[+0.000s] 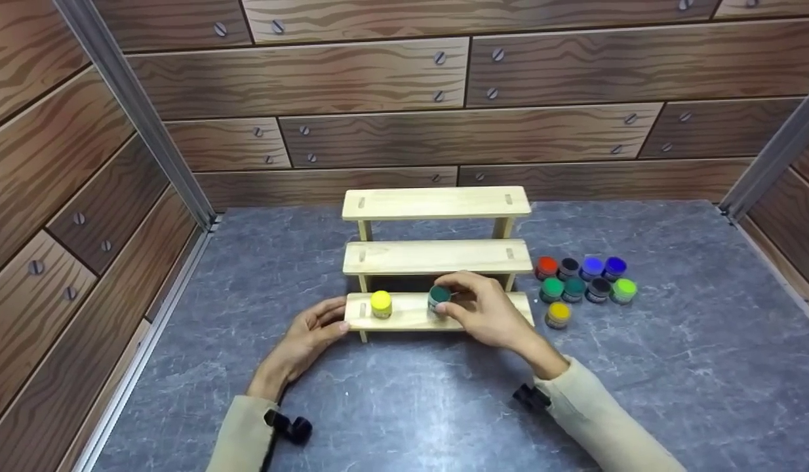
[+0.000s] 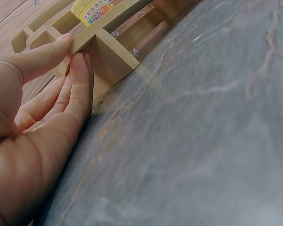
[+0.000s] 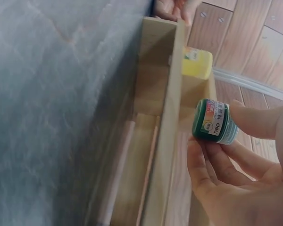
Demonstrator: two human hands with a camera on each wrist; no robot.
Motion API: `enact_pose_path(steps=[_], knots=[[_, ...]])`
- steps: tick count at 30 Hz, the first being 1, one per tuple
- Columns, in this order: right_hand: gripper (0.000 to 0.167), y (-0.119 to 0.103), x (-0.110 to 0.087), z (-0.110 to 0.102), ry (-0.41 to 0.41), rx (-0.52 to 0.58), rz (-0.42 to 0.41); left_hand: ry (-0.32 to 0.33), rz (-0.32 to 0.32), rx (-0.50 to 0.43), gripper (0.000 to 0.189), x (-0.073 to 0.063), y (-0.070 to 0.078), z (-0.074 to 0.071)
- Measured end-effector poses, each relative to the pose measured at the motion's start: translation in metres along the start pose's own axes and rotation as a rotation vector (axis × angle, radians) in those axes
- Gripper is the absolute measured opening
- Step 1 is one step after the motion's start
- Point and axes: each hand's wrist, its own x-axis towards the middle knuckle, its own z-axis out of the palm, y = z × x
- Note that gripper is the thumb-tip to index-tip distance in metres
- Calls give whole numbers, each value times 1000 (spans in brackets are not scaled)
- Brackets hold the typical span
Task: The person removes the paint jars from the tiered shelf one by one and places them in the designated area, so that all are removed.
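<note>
A three-tier wooden display stand (image 1: 437, 257) stands on the table. My left hand (image 1: 307, 335) grips the left end of its lowest tier, thumb on the edge and fingers beside and below, as the left wrist view (image 2: 42, 108) shows. A yellow paint jar (image 1: 381, 304) sits upright near that end. Between thumb and fingertips, my right hand (image 1: 490, 311) pinches a dark green paint jar (image 3: 213, 121). The jar is upright just over the lowest tier, to the right of the yellow one; a small gap shows beneath it in the right wrist view.
Right of the stand, several paint jars are grouped on the table, among them a red jar (image 1: 546, 267), a light green jar (image 1: 623, 290) and a dark yellow jar (image 1: 558, 314). Wood-patterned panels (image 1: 378, 78) wall in the grey marbled table (image 1: 404, 406).
</note>
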Motion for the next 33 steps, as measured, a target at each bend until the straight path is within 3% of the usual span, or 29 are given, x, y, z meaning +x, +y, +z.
enact_pose_path(steps=[9, 14, 33], knots=[[33, -4, -13, -30, 9, -14, 25, 7, 1, -1, 70, -2, 0, -1], [33, 0, -24, -45, 38, -37, 4, 8, -7, 24, 71, -1, -2, -2], [36, 15, -62, -94, 111, -155, 74, 8, 1, 10, 71, 0, 0, 1]])
